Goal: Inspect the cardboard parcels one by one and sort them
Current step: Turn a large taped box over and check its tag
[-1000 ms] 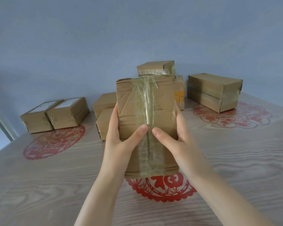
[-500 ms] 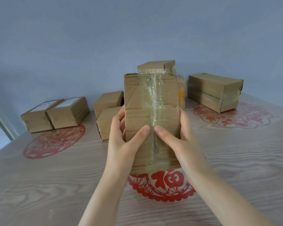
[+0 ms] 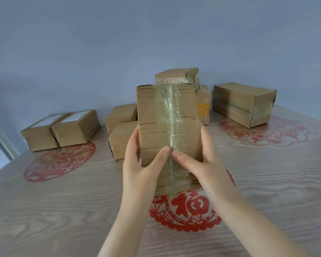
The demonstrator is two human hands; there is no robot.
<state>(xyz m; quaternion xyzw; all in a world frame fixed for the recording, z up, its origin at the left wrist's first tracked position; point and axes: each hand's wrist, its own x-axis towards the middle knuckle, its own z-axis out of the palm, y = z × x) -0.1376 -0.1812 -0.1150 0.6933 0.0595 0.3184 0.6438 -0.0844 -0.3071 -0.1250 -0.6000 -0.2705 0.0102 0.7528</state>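
Observation:
I hold a tall cardboard parcel (image 3: 167,119) upright above the table, its taped face toward me, with clear tape running down the middle. My left hand (image 3: 139,164) grips its left side, thumb on the front. My right hand (image 3: 198,164) grips the right side, thumb on the front too; both thumb tips almost meet at the tape. The parcel's lower end hangs over the red paper-cut (image 3: 187,210) on the table.
Two labelled parcels (image 3: 63,128) lie at the back left by a red paper-cut (image 3: 57,162). A heap of parcels (image 3: 121,134) stands behind the held one, one on top (image 3: 176,76). Two stacked long parcels (image 3: 243,104) sit back right. The wooden table (image 3: 44,210) meets a blue wall.
The held parcel has shifted a little to the right and tilted more upright. My thumbs have drawn closer together on its front. The other parcels have not moved.

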